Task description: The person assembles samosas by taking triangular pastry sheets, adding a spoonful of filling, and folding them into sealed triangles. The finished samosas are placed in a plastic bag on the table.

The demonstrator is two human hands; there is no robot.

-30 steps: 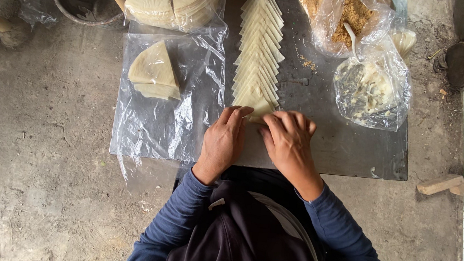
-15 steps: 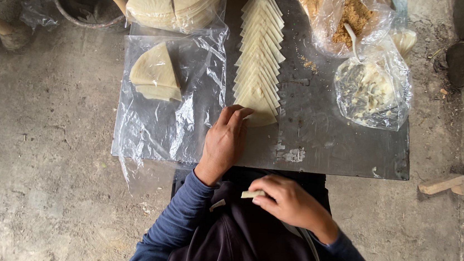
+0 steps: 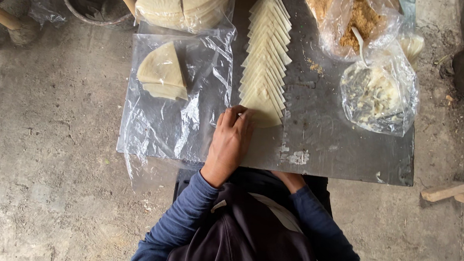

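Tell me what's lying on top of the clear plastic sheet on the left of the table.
On the clear plastic sheet lies a small stack of pale wedge-shaped dough wrappers. The left hand rests at its right edge. What is under the stack cannot be seen.

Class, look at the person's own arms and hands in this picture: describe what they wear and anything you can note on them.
Both arms are covered by long blue sleeves that end at the wrist. The left hand is bare: no glove, ring or watch shows. The right hand is hidden below the table edge.
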